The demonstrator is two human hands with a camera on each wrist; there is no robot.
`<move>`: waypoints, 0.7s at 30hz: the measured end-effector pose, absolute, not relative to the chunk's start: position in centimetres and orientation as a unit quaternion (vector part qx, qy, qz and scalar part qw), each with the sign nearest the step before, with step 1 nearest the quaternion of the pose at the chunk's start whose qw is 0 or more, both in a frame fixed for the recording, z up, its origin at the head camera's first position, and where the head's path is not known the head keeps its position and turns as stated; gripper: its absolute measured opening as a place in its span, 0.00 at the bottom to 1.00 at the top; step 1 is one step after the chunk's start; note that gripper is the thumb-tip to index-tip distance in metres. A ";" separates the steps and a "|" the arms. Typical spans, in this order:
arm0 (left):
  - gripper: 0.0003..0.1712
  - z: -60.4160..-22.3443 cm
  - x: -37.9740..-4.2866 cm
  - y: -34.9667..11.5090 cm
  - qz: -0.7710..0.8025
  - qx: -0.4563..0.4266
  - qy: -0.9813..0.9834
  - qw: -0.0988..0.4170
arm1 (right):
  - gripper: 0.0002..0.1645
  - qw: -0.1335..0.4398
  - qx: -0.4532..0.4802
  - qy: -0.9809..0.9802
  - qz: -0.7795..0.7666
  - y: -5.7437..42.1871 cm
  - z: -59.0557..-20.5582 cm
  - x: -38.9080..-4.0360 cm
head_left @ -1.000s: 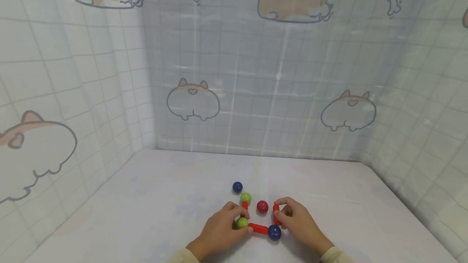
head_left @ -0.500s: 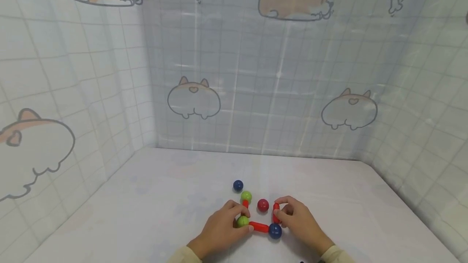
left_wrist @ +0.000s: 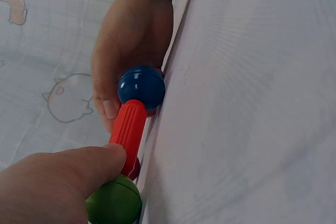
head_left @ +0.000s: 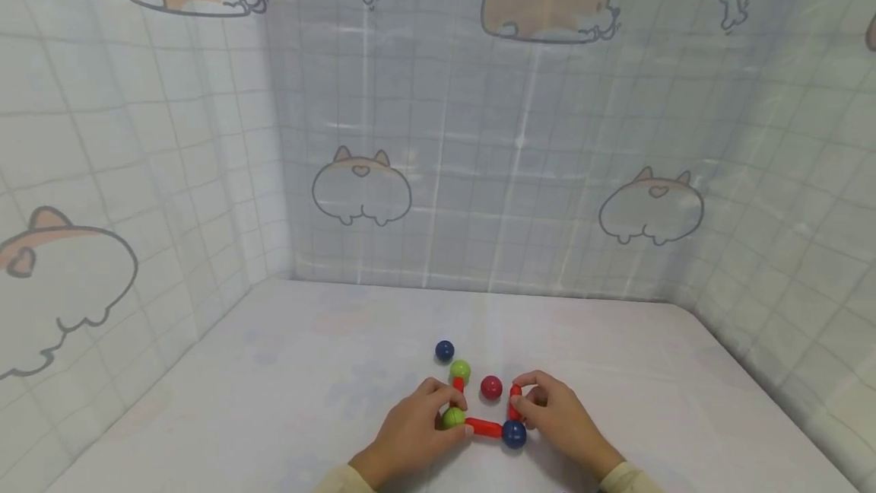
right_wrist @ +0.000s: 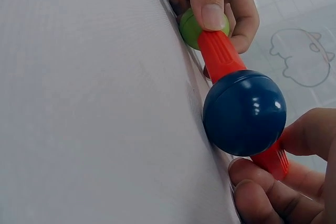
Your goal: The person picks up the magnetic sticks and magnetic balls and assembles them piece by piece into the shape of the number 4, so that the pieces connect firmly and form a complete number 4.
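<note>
My left hand (head_left: 414,428) grips the near green ball (head_left: 453,418), its thumb lying on the end of a red ribbed rod (left_wrist: 128,127). That rod joins the green ball to a blue ball (right_wrist: 245,113) on the right. Between thumb and fingers, my right hand (head_left: 563,421) pinches a second red rod (head_left: 515,402), whose near end meets the blue ball. A third red rod (head_left: 458,384) runs away from the near green ball to a far green ball (head_left: 460,370). My fingers partly cover the near green ball and the pinched rod.
A loose red ball (head_left: 491,388) lies between the two side rods. Farther back sits another blue ball (head_left: 444,351), close to the far green ball. Patterned curtains (head_left: 438,249) enclose the white table (head_left: 328,371) at the back and both sides.
The rod in my right hand has shifted slightly left toward the blue ball. My left hand keeps its grip on the green ball, and the loose balls stay in place.
</note>
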State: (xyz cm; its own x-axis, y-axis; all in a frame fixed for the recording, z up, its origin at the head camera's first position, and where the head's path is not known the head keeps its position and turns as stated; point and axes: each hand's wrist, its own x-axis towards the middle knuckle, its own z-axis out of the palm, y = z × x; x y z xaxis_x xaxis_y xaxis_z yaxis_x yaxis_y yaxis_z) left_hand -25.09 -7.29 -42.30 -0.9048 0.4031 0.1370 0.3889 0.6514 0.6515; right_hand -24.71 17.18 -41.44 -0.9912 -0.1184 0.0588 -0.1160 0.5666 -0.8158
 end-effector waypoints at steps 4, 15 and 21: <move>0.14 -42.2 -25.0 -7.3 0.357 0.218 0.908 0.012 | 0.22 0.003 -0.071 0.886 -0.458 17.2 -41.4 -24.6; 0.13 -41.9 -24.8 -7.4 0.361 0.217 0.907 0.019 | 0.20 0.013 -0.061 0.884 -0.464 17.3 -41.2 -24.9; 0.14 -41.7 -25.0 -7.3 0.361 0.211 0.908 0.021 | 0.17 -0.005 -0.034 0.878 -0.477 17.7 -40.2 -25.0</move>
